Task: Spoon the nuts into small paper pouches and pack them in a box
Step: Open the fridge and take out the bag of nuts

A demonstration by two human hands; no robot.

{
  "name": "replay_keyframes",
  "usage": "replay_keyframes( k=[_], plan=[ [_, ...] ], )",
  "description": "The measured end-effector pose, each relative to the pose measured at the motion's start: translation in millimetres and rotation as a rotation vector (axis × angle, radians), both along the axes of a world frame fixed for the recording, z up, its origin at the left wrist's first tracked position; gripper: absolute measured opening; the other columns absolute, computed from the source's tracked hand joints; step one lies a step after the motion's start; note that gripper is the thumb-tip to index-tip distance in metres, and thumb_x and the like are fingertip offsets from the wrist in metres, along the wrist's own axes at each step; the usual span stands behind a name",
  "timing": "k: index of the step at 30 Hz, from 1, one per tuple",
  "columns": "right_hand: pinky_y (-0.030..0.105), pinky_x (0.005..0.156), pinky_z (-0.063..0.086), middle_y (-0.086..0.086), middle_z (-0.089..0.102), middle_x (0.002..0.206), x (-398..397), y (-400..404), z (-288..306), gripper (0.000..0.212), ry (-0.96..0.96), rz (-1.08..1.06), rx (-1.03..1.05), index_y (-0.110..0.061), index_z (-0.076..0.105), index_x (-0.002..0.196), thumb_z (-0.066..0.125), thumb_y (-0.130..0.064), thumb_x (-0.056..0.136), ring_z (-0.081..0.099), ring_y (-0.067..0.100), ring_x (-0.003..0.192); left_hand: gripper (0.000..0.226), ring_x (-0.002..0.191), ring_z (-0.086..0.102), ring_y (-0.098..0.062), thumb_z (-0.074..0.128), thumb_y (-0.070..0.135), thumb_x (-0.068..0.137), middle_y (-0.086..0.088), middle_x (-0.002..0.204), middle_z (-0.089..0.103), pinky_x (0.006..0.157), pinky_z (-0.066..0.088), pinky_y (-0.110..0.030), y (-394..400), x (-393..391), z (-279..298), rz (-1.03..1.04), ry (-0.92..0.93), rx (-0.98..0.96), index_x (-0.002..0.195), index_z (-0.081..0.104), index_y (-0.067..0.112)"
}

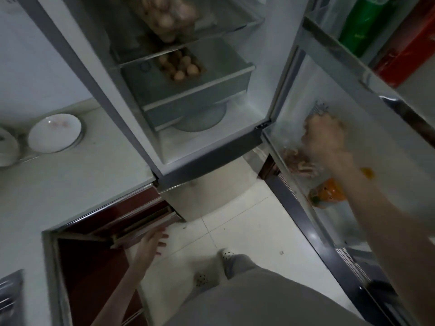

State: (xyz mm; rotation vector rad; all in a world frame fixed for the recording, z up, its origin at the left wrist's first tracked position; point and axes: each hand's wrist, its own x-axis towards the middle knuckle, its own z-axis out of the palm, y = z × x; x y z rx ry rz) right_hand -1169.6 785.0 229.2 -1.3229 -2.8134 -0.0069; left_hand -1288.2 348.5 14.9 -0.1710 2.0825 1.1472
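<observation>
I stand at an open fridge. My right hand (326,137) reaches into the door shelf (292,170) and is blurred; its fingers curl near a clear bag (320,109), and a firm grip cannot be made out. Below the hand in the same shelf lies a bag of brownish pieces (297,161), perhaps nuts, and an orange packet (327,194). My left hand (153,243) hangs open and empty beside the dark red cabinet drawer (141,229). No spoon, paper pouches or box are in view.
Trays of eggs (181,64) sit on the fridge shelves. White plates (55,132) rest on the pale counter (70,184) at left. A green bottle (362,24) and red carton (404,52) stand in the upper door. White floor tiles lie below.
</observation>
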Motion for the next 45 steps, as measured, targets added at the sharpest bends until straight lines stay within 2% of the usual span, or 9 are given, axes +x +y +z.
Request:
replay_keyframes(
  k=[4,9,15,20,25,31,37,42,45],
  plan=[
    [0.030,0.055,0.029,0.025,0.062,0.079,-15.8,-46.6,5.2,0.009,-0.009,0.218,0.171,-0.001,0.064,0.081,0.062,0.002,0.073,0.061,0.037,0.072,0.021,0.075,0.058,-0.021,0.040,0.006,0.102,-0.011,0.102,0.064,0.059,0.040,-0.028,-15.9,8.3,1.3,0.105,0.005,-0.017,0.115,0.057,0.007],
    [0.015,0.051,0.011,0.019,0.052,0.053,-41.7,-102.2,30.5,0.013,0.282,0.455,0.191,-0.002,0.067,0.069,0.075,0.000,0.060,0.035,0.024,0.048,0.023,0.078,0.060,-0.024,0.042,0.007,0.101,-0.012,0.102,0.065,0.060,0.043,-0.029,-53.2,34.8,5.8,0.262,0.004,-0.013,0.116,0.059,0.007],
    [0.028,0.055,0.026,0.018,0.062,0.064,-85.8,-138.4,3.2,0.011,0.347,0.639,-0.231,-0.007,0.063,0.074,0.061,0.004,0.074,0.039,0.025,0.057,0.020,0.077,0.061,-0.020,0.045,0.009,0.100,-0.004,0.096,0.067,0.058,0.043,-0.028,-68.0,63.4,21.0,0.459,0.033,0.022,0.109,0.062,0.014],
    [0.035,0.056,0.045,0.010,0.063,0.064,-84.3,-184.3,-47.4,0.011,0.219,0.764,-0.509,-0.004,0.062,0.070,0.060,0.002,0.079,0.059,0.026,0.061,0.020,0.076,0.062,-0.017,0.046,0.012,0.100,0.000,0.095,0.068,0.056,0.043,-0.027,-65.3,88.2,29.3,0.526,0.054,0.031,0.103,0.063,0.022],
    [0.027,0.054,0.040,0.011,0.058,0.061,-38.6,-207.1,-90.3,0.019,0.101,0.691,-0.614,-0.004,0.059,0.065,0.059,-0.002,0.084,0.053,0.020,0.057,0.020,0.078,0.060,-0.021,0.044,0.008,0.100,-0.005,0.098,0.066,0.060,0.042,-0.030,-61.4,115.5,27.0,0.495,0.028,0.046,0.108,0.061,0.014],
    [0.033,0.056,0.043,0.004,0.062,0.063,46.9,-202.8,-104.7,0.018,0.144,0.438,-0.601,-0.009,0.062,0.066,0.053,0.002,0.076,0.055,0.027,0.065,0.020,0.079,0.059,-0.019,0.045,0.010,0.101,-0.005,0.100,0.067,0.063,0.042,-0.029,-53.8,142.2,26.1,0.253,0.081,0.067,0.109,0.062,0.015],
    [0.029,0.060,0.043,0.004,0.072,0.074,138.9,-197.3,-99.3,0.019,0.364,0.250,-0.523,-0.013,0.071,0.076,0.057,0.001,0.080,0.065,0.024,0.072,0.024,0.088,0.064,-0.013,0.045,0.014,0.100,0.006,0.099,0.068,0.070,0.046,-0.021,-16.8,170.0,48.0,-0.269,0.294,0.040,0.103,0.063,0.030],
    [0.036,0.068,0.047,0.011,0.066,0.086,211.5,-195.9,-84.7,0.018,0.574,0.070,-0.409,-0.004,0.072,0.076,0.060,0.009,0.077,0.062,0.027,0.075,0.024,0.097,0.062,-0.013,0.045,0.018,0.099,0.009,0.112,0.066,0.088,0.049,-0.034,42.9,200.5,93.1,-0.704,0.673,0.038,0.110,0.065,0.025],
    [0.013,0.067,0.040,0.007,0.063,0.092,258.1,-189.8,-78.8,0.017,0.703,-0.105,-0.342,-0.004,0.076,0.080,0.064,0.008,0.078,0.055,0.014,0.072,0.025,0.106,0.058,-0.021,0.044,0.013,0.098,-0.001,0.116,0.062,0.091,0.048,-0.039,87.1,226.0,130.2,-1.012,0.980,0.164,0.115,0.063,0.015]
  ],
)
